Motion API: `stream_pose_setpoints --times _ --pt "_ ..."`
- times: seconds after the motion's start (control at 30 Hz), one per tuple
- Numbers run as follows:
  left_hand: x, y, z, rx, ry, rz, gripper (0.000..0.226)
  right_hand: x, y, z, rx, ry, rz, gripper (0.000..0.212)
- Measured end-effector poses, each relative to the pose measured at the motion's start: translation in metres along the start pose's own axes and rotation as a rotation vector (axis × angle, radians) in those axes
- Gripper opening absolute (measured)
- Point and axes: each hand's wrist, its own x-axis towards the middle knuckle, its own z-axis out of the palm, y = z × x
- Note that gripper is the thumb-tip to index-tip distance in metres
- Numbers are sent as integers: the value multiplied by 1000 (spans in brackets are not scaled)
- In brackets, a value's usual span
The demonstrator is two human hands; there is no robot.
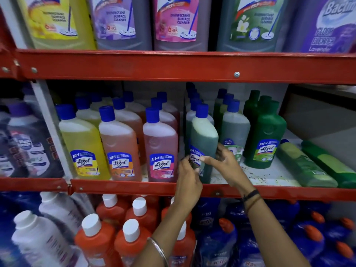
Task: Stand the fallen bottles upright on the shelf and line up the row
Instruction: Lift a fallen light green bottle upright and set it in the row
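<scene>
Green blue-capped bottle (204, 135), upright between 2 hands.

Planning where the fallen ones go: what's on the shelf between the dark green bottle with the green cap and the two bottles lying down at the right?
Head view: nothing stands between the dark green bottle and the lying bottles; only bare, speckled white shelf.

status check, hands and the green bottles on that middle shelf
Both hands, left hand and right hand, on upright green bottle at shelf front. Two fallen bottles lying at right. Nothing blocking.
</scene>
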Motion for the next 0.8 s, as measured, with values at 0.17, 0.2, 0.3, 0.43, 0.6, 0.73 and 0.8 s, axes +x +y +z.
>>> stream_pose_setpoints --times 0.17,0.2,0.3,0.43,0.6,0.73,0.8 --pt "8 3 8 135 40 -53 64 11 -3 -11 -180 -32 -3 39" --pt "6 5 9 161 52 -48 68 13 -4 -12 -204 -34 8 40" --pt "-1 8 12 182 72 -42 76 16 -6 -16 -197 -80 26 35" --pt "-4 8 13 189 80 -34 73 18 -4 -15 -273 -79 10 40" --pt "-10 22 17 173 146 34 69 5 1 -14 -447 22 -52 41" --pt "-13 56 32 78 229 287 51 -18 3 -47 -344 152 -55 29" --pt "-9 72 49 -1 170 360 43 -28 7 -79 -349 301 -20 22"
